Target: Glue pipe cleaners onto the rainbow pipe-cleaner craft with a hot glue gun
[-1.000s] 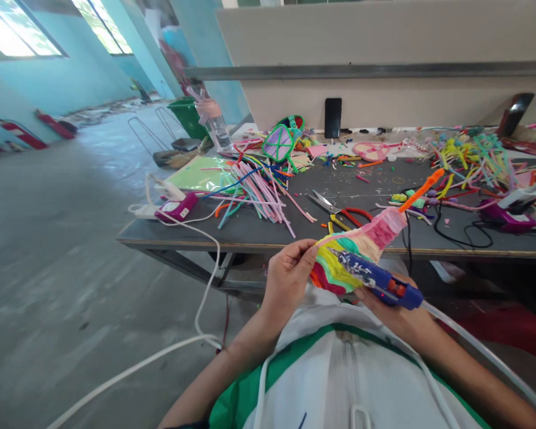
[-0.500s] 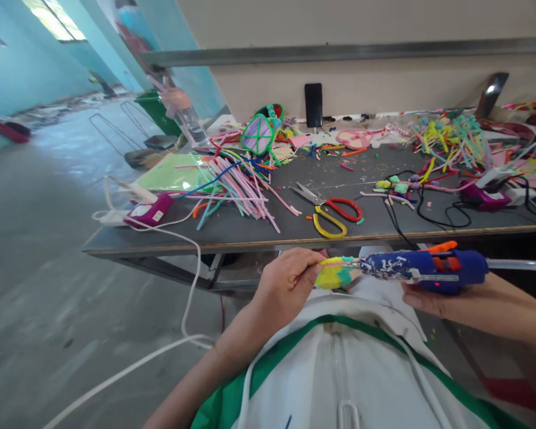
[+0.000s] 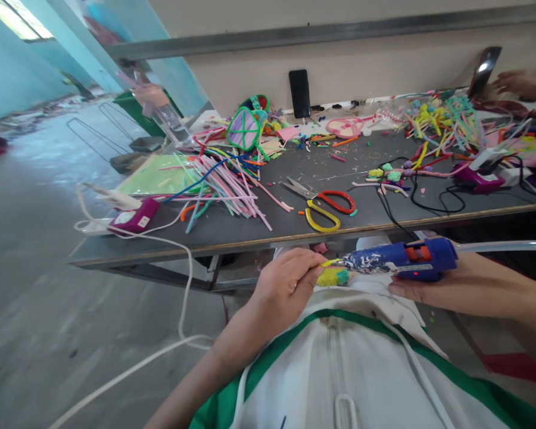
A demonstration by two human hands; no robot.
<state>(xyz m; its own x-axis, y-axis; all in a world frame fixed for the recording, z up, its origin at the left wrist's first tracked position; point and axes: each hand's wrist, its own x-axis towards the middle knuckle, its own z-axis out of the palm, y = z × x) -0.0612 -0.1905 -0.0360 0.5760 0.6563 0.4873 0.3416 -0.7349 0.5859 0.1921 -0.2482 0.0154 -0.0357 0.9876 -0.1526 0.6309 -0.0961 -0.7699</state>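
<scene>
A: In the head view, where is the yellow-and-teal chenille piece (image 3: 333, 277) held?

B: It is held above the zipped jacket (image 3: 312, 369), off the front edge of the table (image 3: 183, 241). One end is pinched between the thumb and fingers of the left hand (image 3: 290, 280), by which part of it is hidden.

A: And the right hand (image 3: 455, 289)?

B: The blue hot-glue gun (image 3: 402, 260) is gripped by it, though the curled fingers are mostly hidden. A clear glue stick (image 3: 504, 245) is seen running from the rear. The nozzle is brought right up to the piece; whether it is touched cannot be told.

A: How would the piece be expected to handle?

B: It is judged very light, soft and fuzzy, easily bent and crushed, and hardly slippery. It is best held lightly by the edge, with fingertips kept clear of the nozzle, which may be hot.

A: And the gun?

B: It is judged stiff, and heavier than the piece. It should be held by the handle, well behind the glue-smeared front.
</scene>
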